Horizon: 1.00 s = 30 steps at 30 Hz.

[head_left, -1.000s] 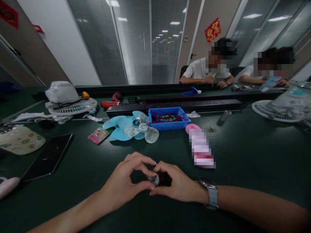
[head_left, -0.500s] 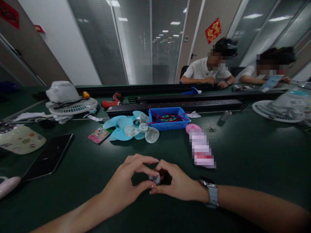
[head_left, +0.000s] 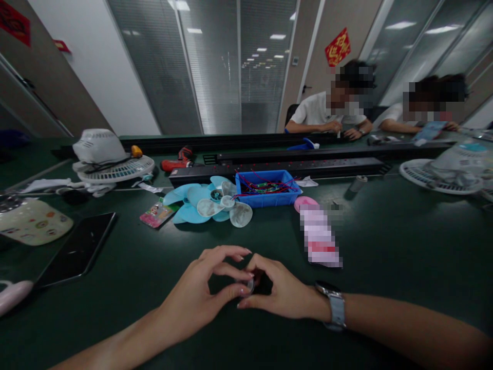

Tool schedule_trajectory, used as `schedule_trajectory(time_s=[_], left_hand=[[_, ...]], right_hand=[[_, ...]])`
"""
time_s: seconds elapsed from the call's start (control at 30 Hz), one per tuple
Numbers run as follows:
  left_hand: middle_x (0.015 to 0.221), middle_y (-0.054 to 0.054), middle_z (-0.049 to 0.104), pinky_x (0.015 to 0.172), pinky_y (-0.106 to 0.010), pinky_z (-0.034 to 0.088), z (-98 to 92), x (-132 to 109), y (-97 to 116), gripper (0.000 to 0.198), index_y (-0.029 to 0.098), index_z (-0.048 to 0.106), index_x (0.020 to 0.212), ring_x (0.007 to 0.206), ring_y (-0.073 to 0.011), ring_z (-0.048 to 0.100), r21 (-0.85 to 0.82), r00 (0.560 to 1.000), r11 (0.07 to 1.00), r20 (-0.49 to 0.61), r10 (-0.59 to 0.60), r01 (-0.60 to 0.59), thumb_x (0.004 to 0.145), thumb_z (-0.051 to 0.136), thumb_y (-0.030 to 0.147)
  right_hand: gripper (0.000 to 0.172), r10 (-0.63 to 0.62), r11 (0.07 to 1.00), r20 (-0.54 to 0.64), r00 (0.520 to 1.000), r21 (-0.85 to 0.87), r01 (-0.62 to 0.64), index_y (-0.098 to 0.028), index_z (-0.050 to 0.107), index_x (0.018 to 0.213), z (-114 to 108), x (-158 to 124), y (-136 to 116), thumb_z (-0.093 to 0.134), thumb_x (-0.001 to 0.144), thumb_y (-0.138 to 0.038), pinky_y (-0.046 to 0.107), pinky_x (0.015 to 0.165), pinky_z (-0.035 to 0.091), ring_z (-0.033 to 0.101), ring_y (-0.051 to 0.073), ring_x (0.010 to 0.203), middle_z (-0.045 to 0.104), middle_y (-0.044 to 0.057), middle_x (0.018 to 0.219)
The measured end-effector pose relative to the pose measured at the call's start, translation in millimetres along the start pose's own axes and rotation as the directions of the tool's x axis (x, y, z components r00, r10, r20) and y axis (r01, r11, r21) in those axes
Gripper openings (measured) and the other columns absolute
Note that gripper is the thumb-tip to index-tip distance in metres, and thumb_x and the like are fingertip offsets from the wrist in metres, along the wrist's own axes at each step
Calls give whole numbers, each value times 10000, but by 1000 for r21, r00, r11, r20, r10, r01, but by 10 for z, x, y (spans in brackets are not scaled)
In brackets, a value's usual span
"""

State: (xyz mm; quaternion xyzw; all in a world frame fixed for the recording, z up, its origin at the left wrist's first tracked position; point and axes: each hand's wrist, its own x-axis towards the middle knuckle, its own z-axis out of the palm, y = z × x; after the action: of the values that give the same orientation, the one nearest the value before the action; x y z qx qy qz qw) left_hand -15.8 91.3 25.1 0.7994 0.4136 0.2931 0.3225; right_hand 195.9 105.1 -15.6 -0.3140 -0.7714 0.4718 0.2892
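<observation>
The left hand (head_left: 200, 295) and the right hand (head_left: 283, 295) met low over the table (head_left: 385, 246). Both were pinching a small round part (head_left: 250, 284) between thumb and fingertips. The part was near the person, well apart from the fan blades (head_left: 210, 205). It looked light, stiff and smooth, so it could probably slip; the rim seemed the best place to grip. Its pale face seemed turned toward the left hand. The fingers hid its long axis.

Pale fan blades (head_left: 192, 206) & blue bin (head_left: 265, 199) (red wires (head_left: 283, 186) inside) lie beyond the grip; phone (head_left: 77, 247) well to its L.
</observation>
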Motion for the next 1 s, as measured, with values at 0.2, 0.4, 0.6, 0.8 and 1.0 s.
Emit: schedule_trajectory(time_s=[0.2, 0.4, 0.6, 0.8, 1.0], left_hand=[[989, -34, 756, 877, -404, 512, 22, 0, -28, 333, 244, 553, 1137, 992, -244, 699, 21, 999, 999, -33, 43, -43, 844, 689, 166], [986, -45, 706, 766, -339, 517, 70, -10, -19, 130, 216, 627, 933, 897, -208, 672, 140, 979, 979, -123, 163, -146, 854, 649, 115], [852, -25, 638, 700, -310, 526, 107, -11, 2, 102, 204, 578, 892, 827, -193, 642, 91, 969, 985, -187, 163, -148, 856, 635, 127], [807, -2, 677, 700, -308, 490, 121, -3, 22, 168, 221, 511, 851, 808, -191, 623, 167, 955, 967, -196, 225, -194, 847, 640, 115], [801, 10, 707, 700, -301, 461, 144, -20, -4, 214, 228, 509, 861, 804, -195, 588, 267, 921, 931, -231, 314, -251, 826, 671, 93]], right_hand=[[392, -1, 1000, 15, 1000, 2, 1, -195, 567, 959, 1, -1, -4, 794, 744, -430, 244, 662, 463, 593, 132, 790, 606, -11, 906], [396, 5, 999, -11, 1000, -33, -6, -186, 575, 935, 2, -2, -7, 805, 727, -433, 246, 661, 464, 580, 126, 763, 601, -11, 882], [412, 42, 999, 20, 999, -2, -42, -187, 567, 957, -12, -4, -25, 796, 733, -446, 242, 642, 473, 608, 139, 785, 623, 1, 906], [406, 17, 999, 13, 1000, -31, -16, -190, 573, 967, -7, -6, -8, 791, 739, -447, 259, 674, 478, 597, 142, 795, 620, 0, 916], [405, 17, 1000, 15, 1000, -19, -17, -186, 567, 967, -1, -4, -5, 790, 743, -439, 253, 667, 470, 589, 136, 784, 614, -3, 904]])
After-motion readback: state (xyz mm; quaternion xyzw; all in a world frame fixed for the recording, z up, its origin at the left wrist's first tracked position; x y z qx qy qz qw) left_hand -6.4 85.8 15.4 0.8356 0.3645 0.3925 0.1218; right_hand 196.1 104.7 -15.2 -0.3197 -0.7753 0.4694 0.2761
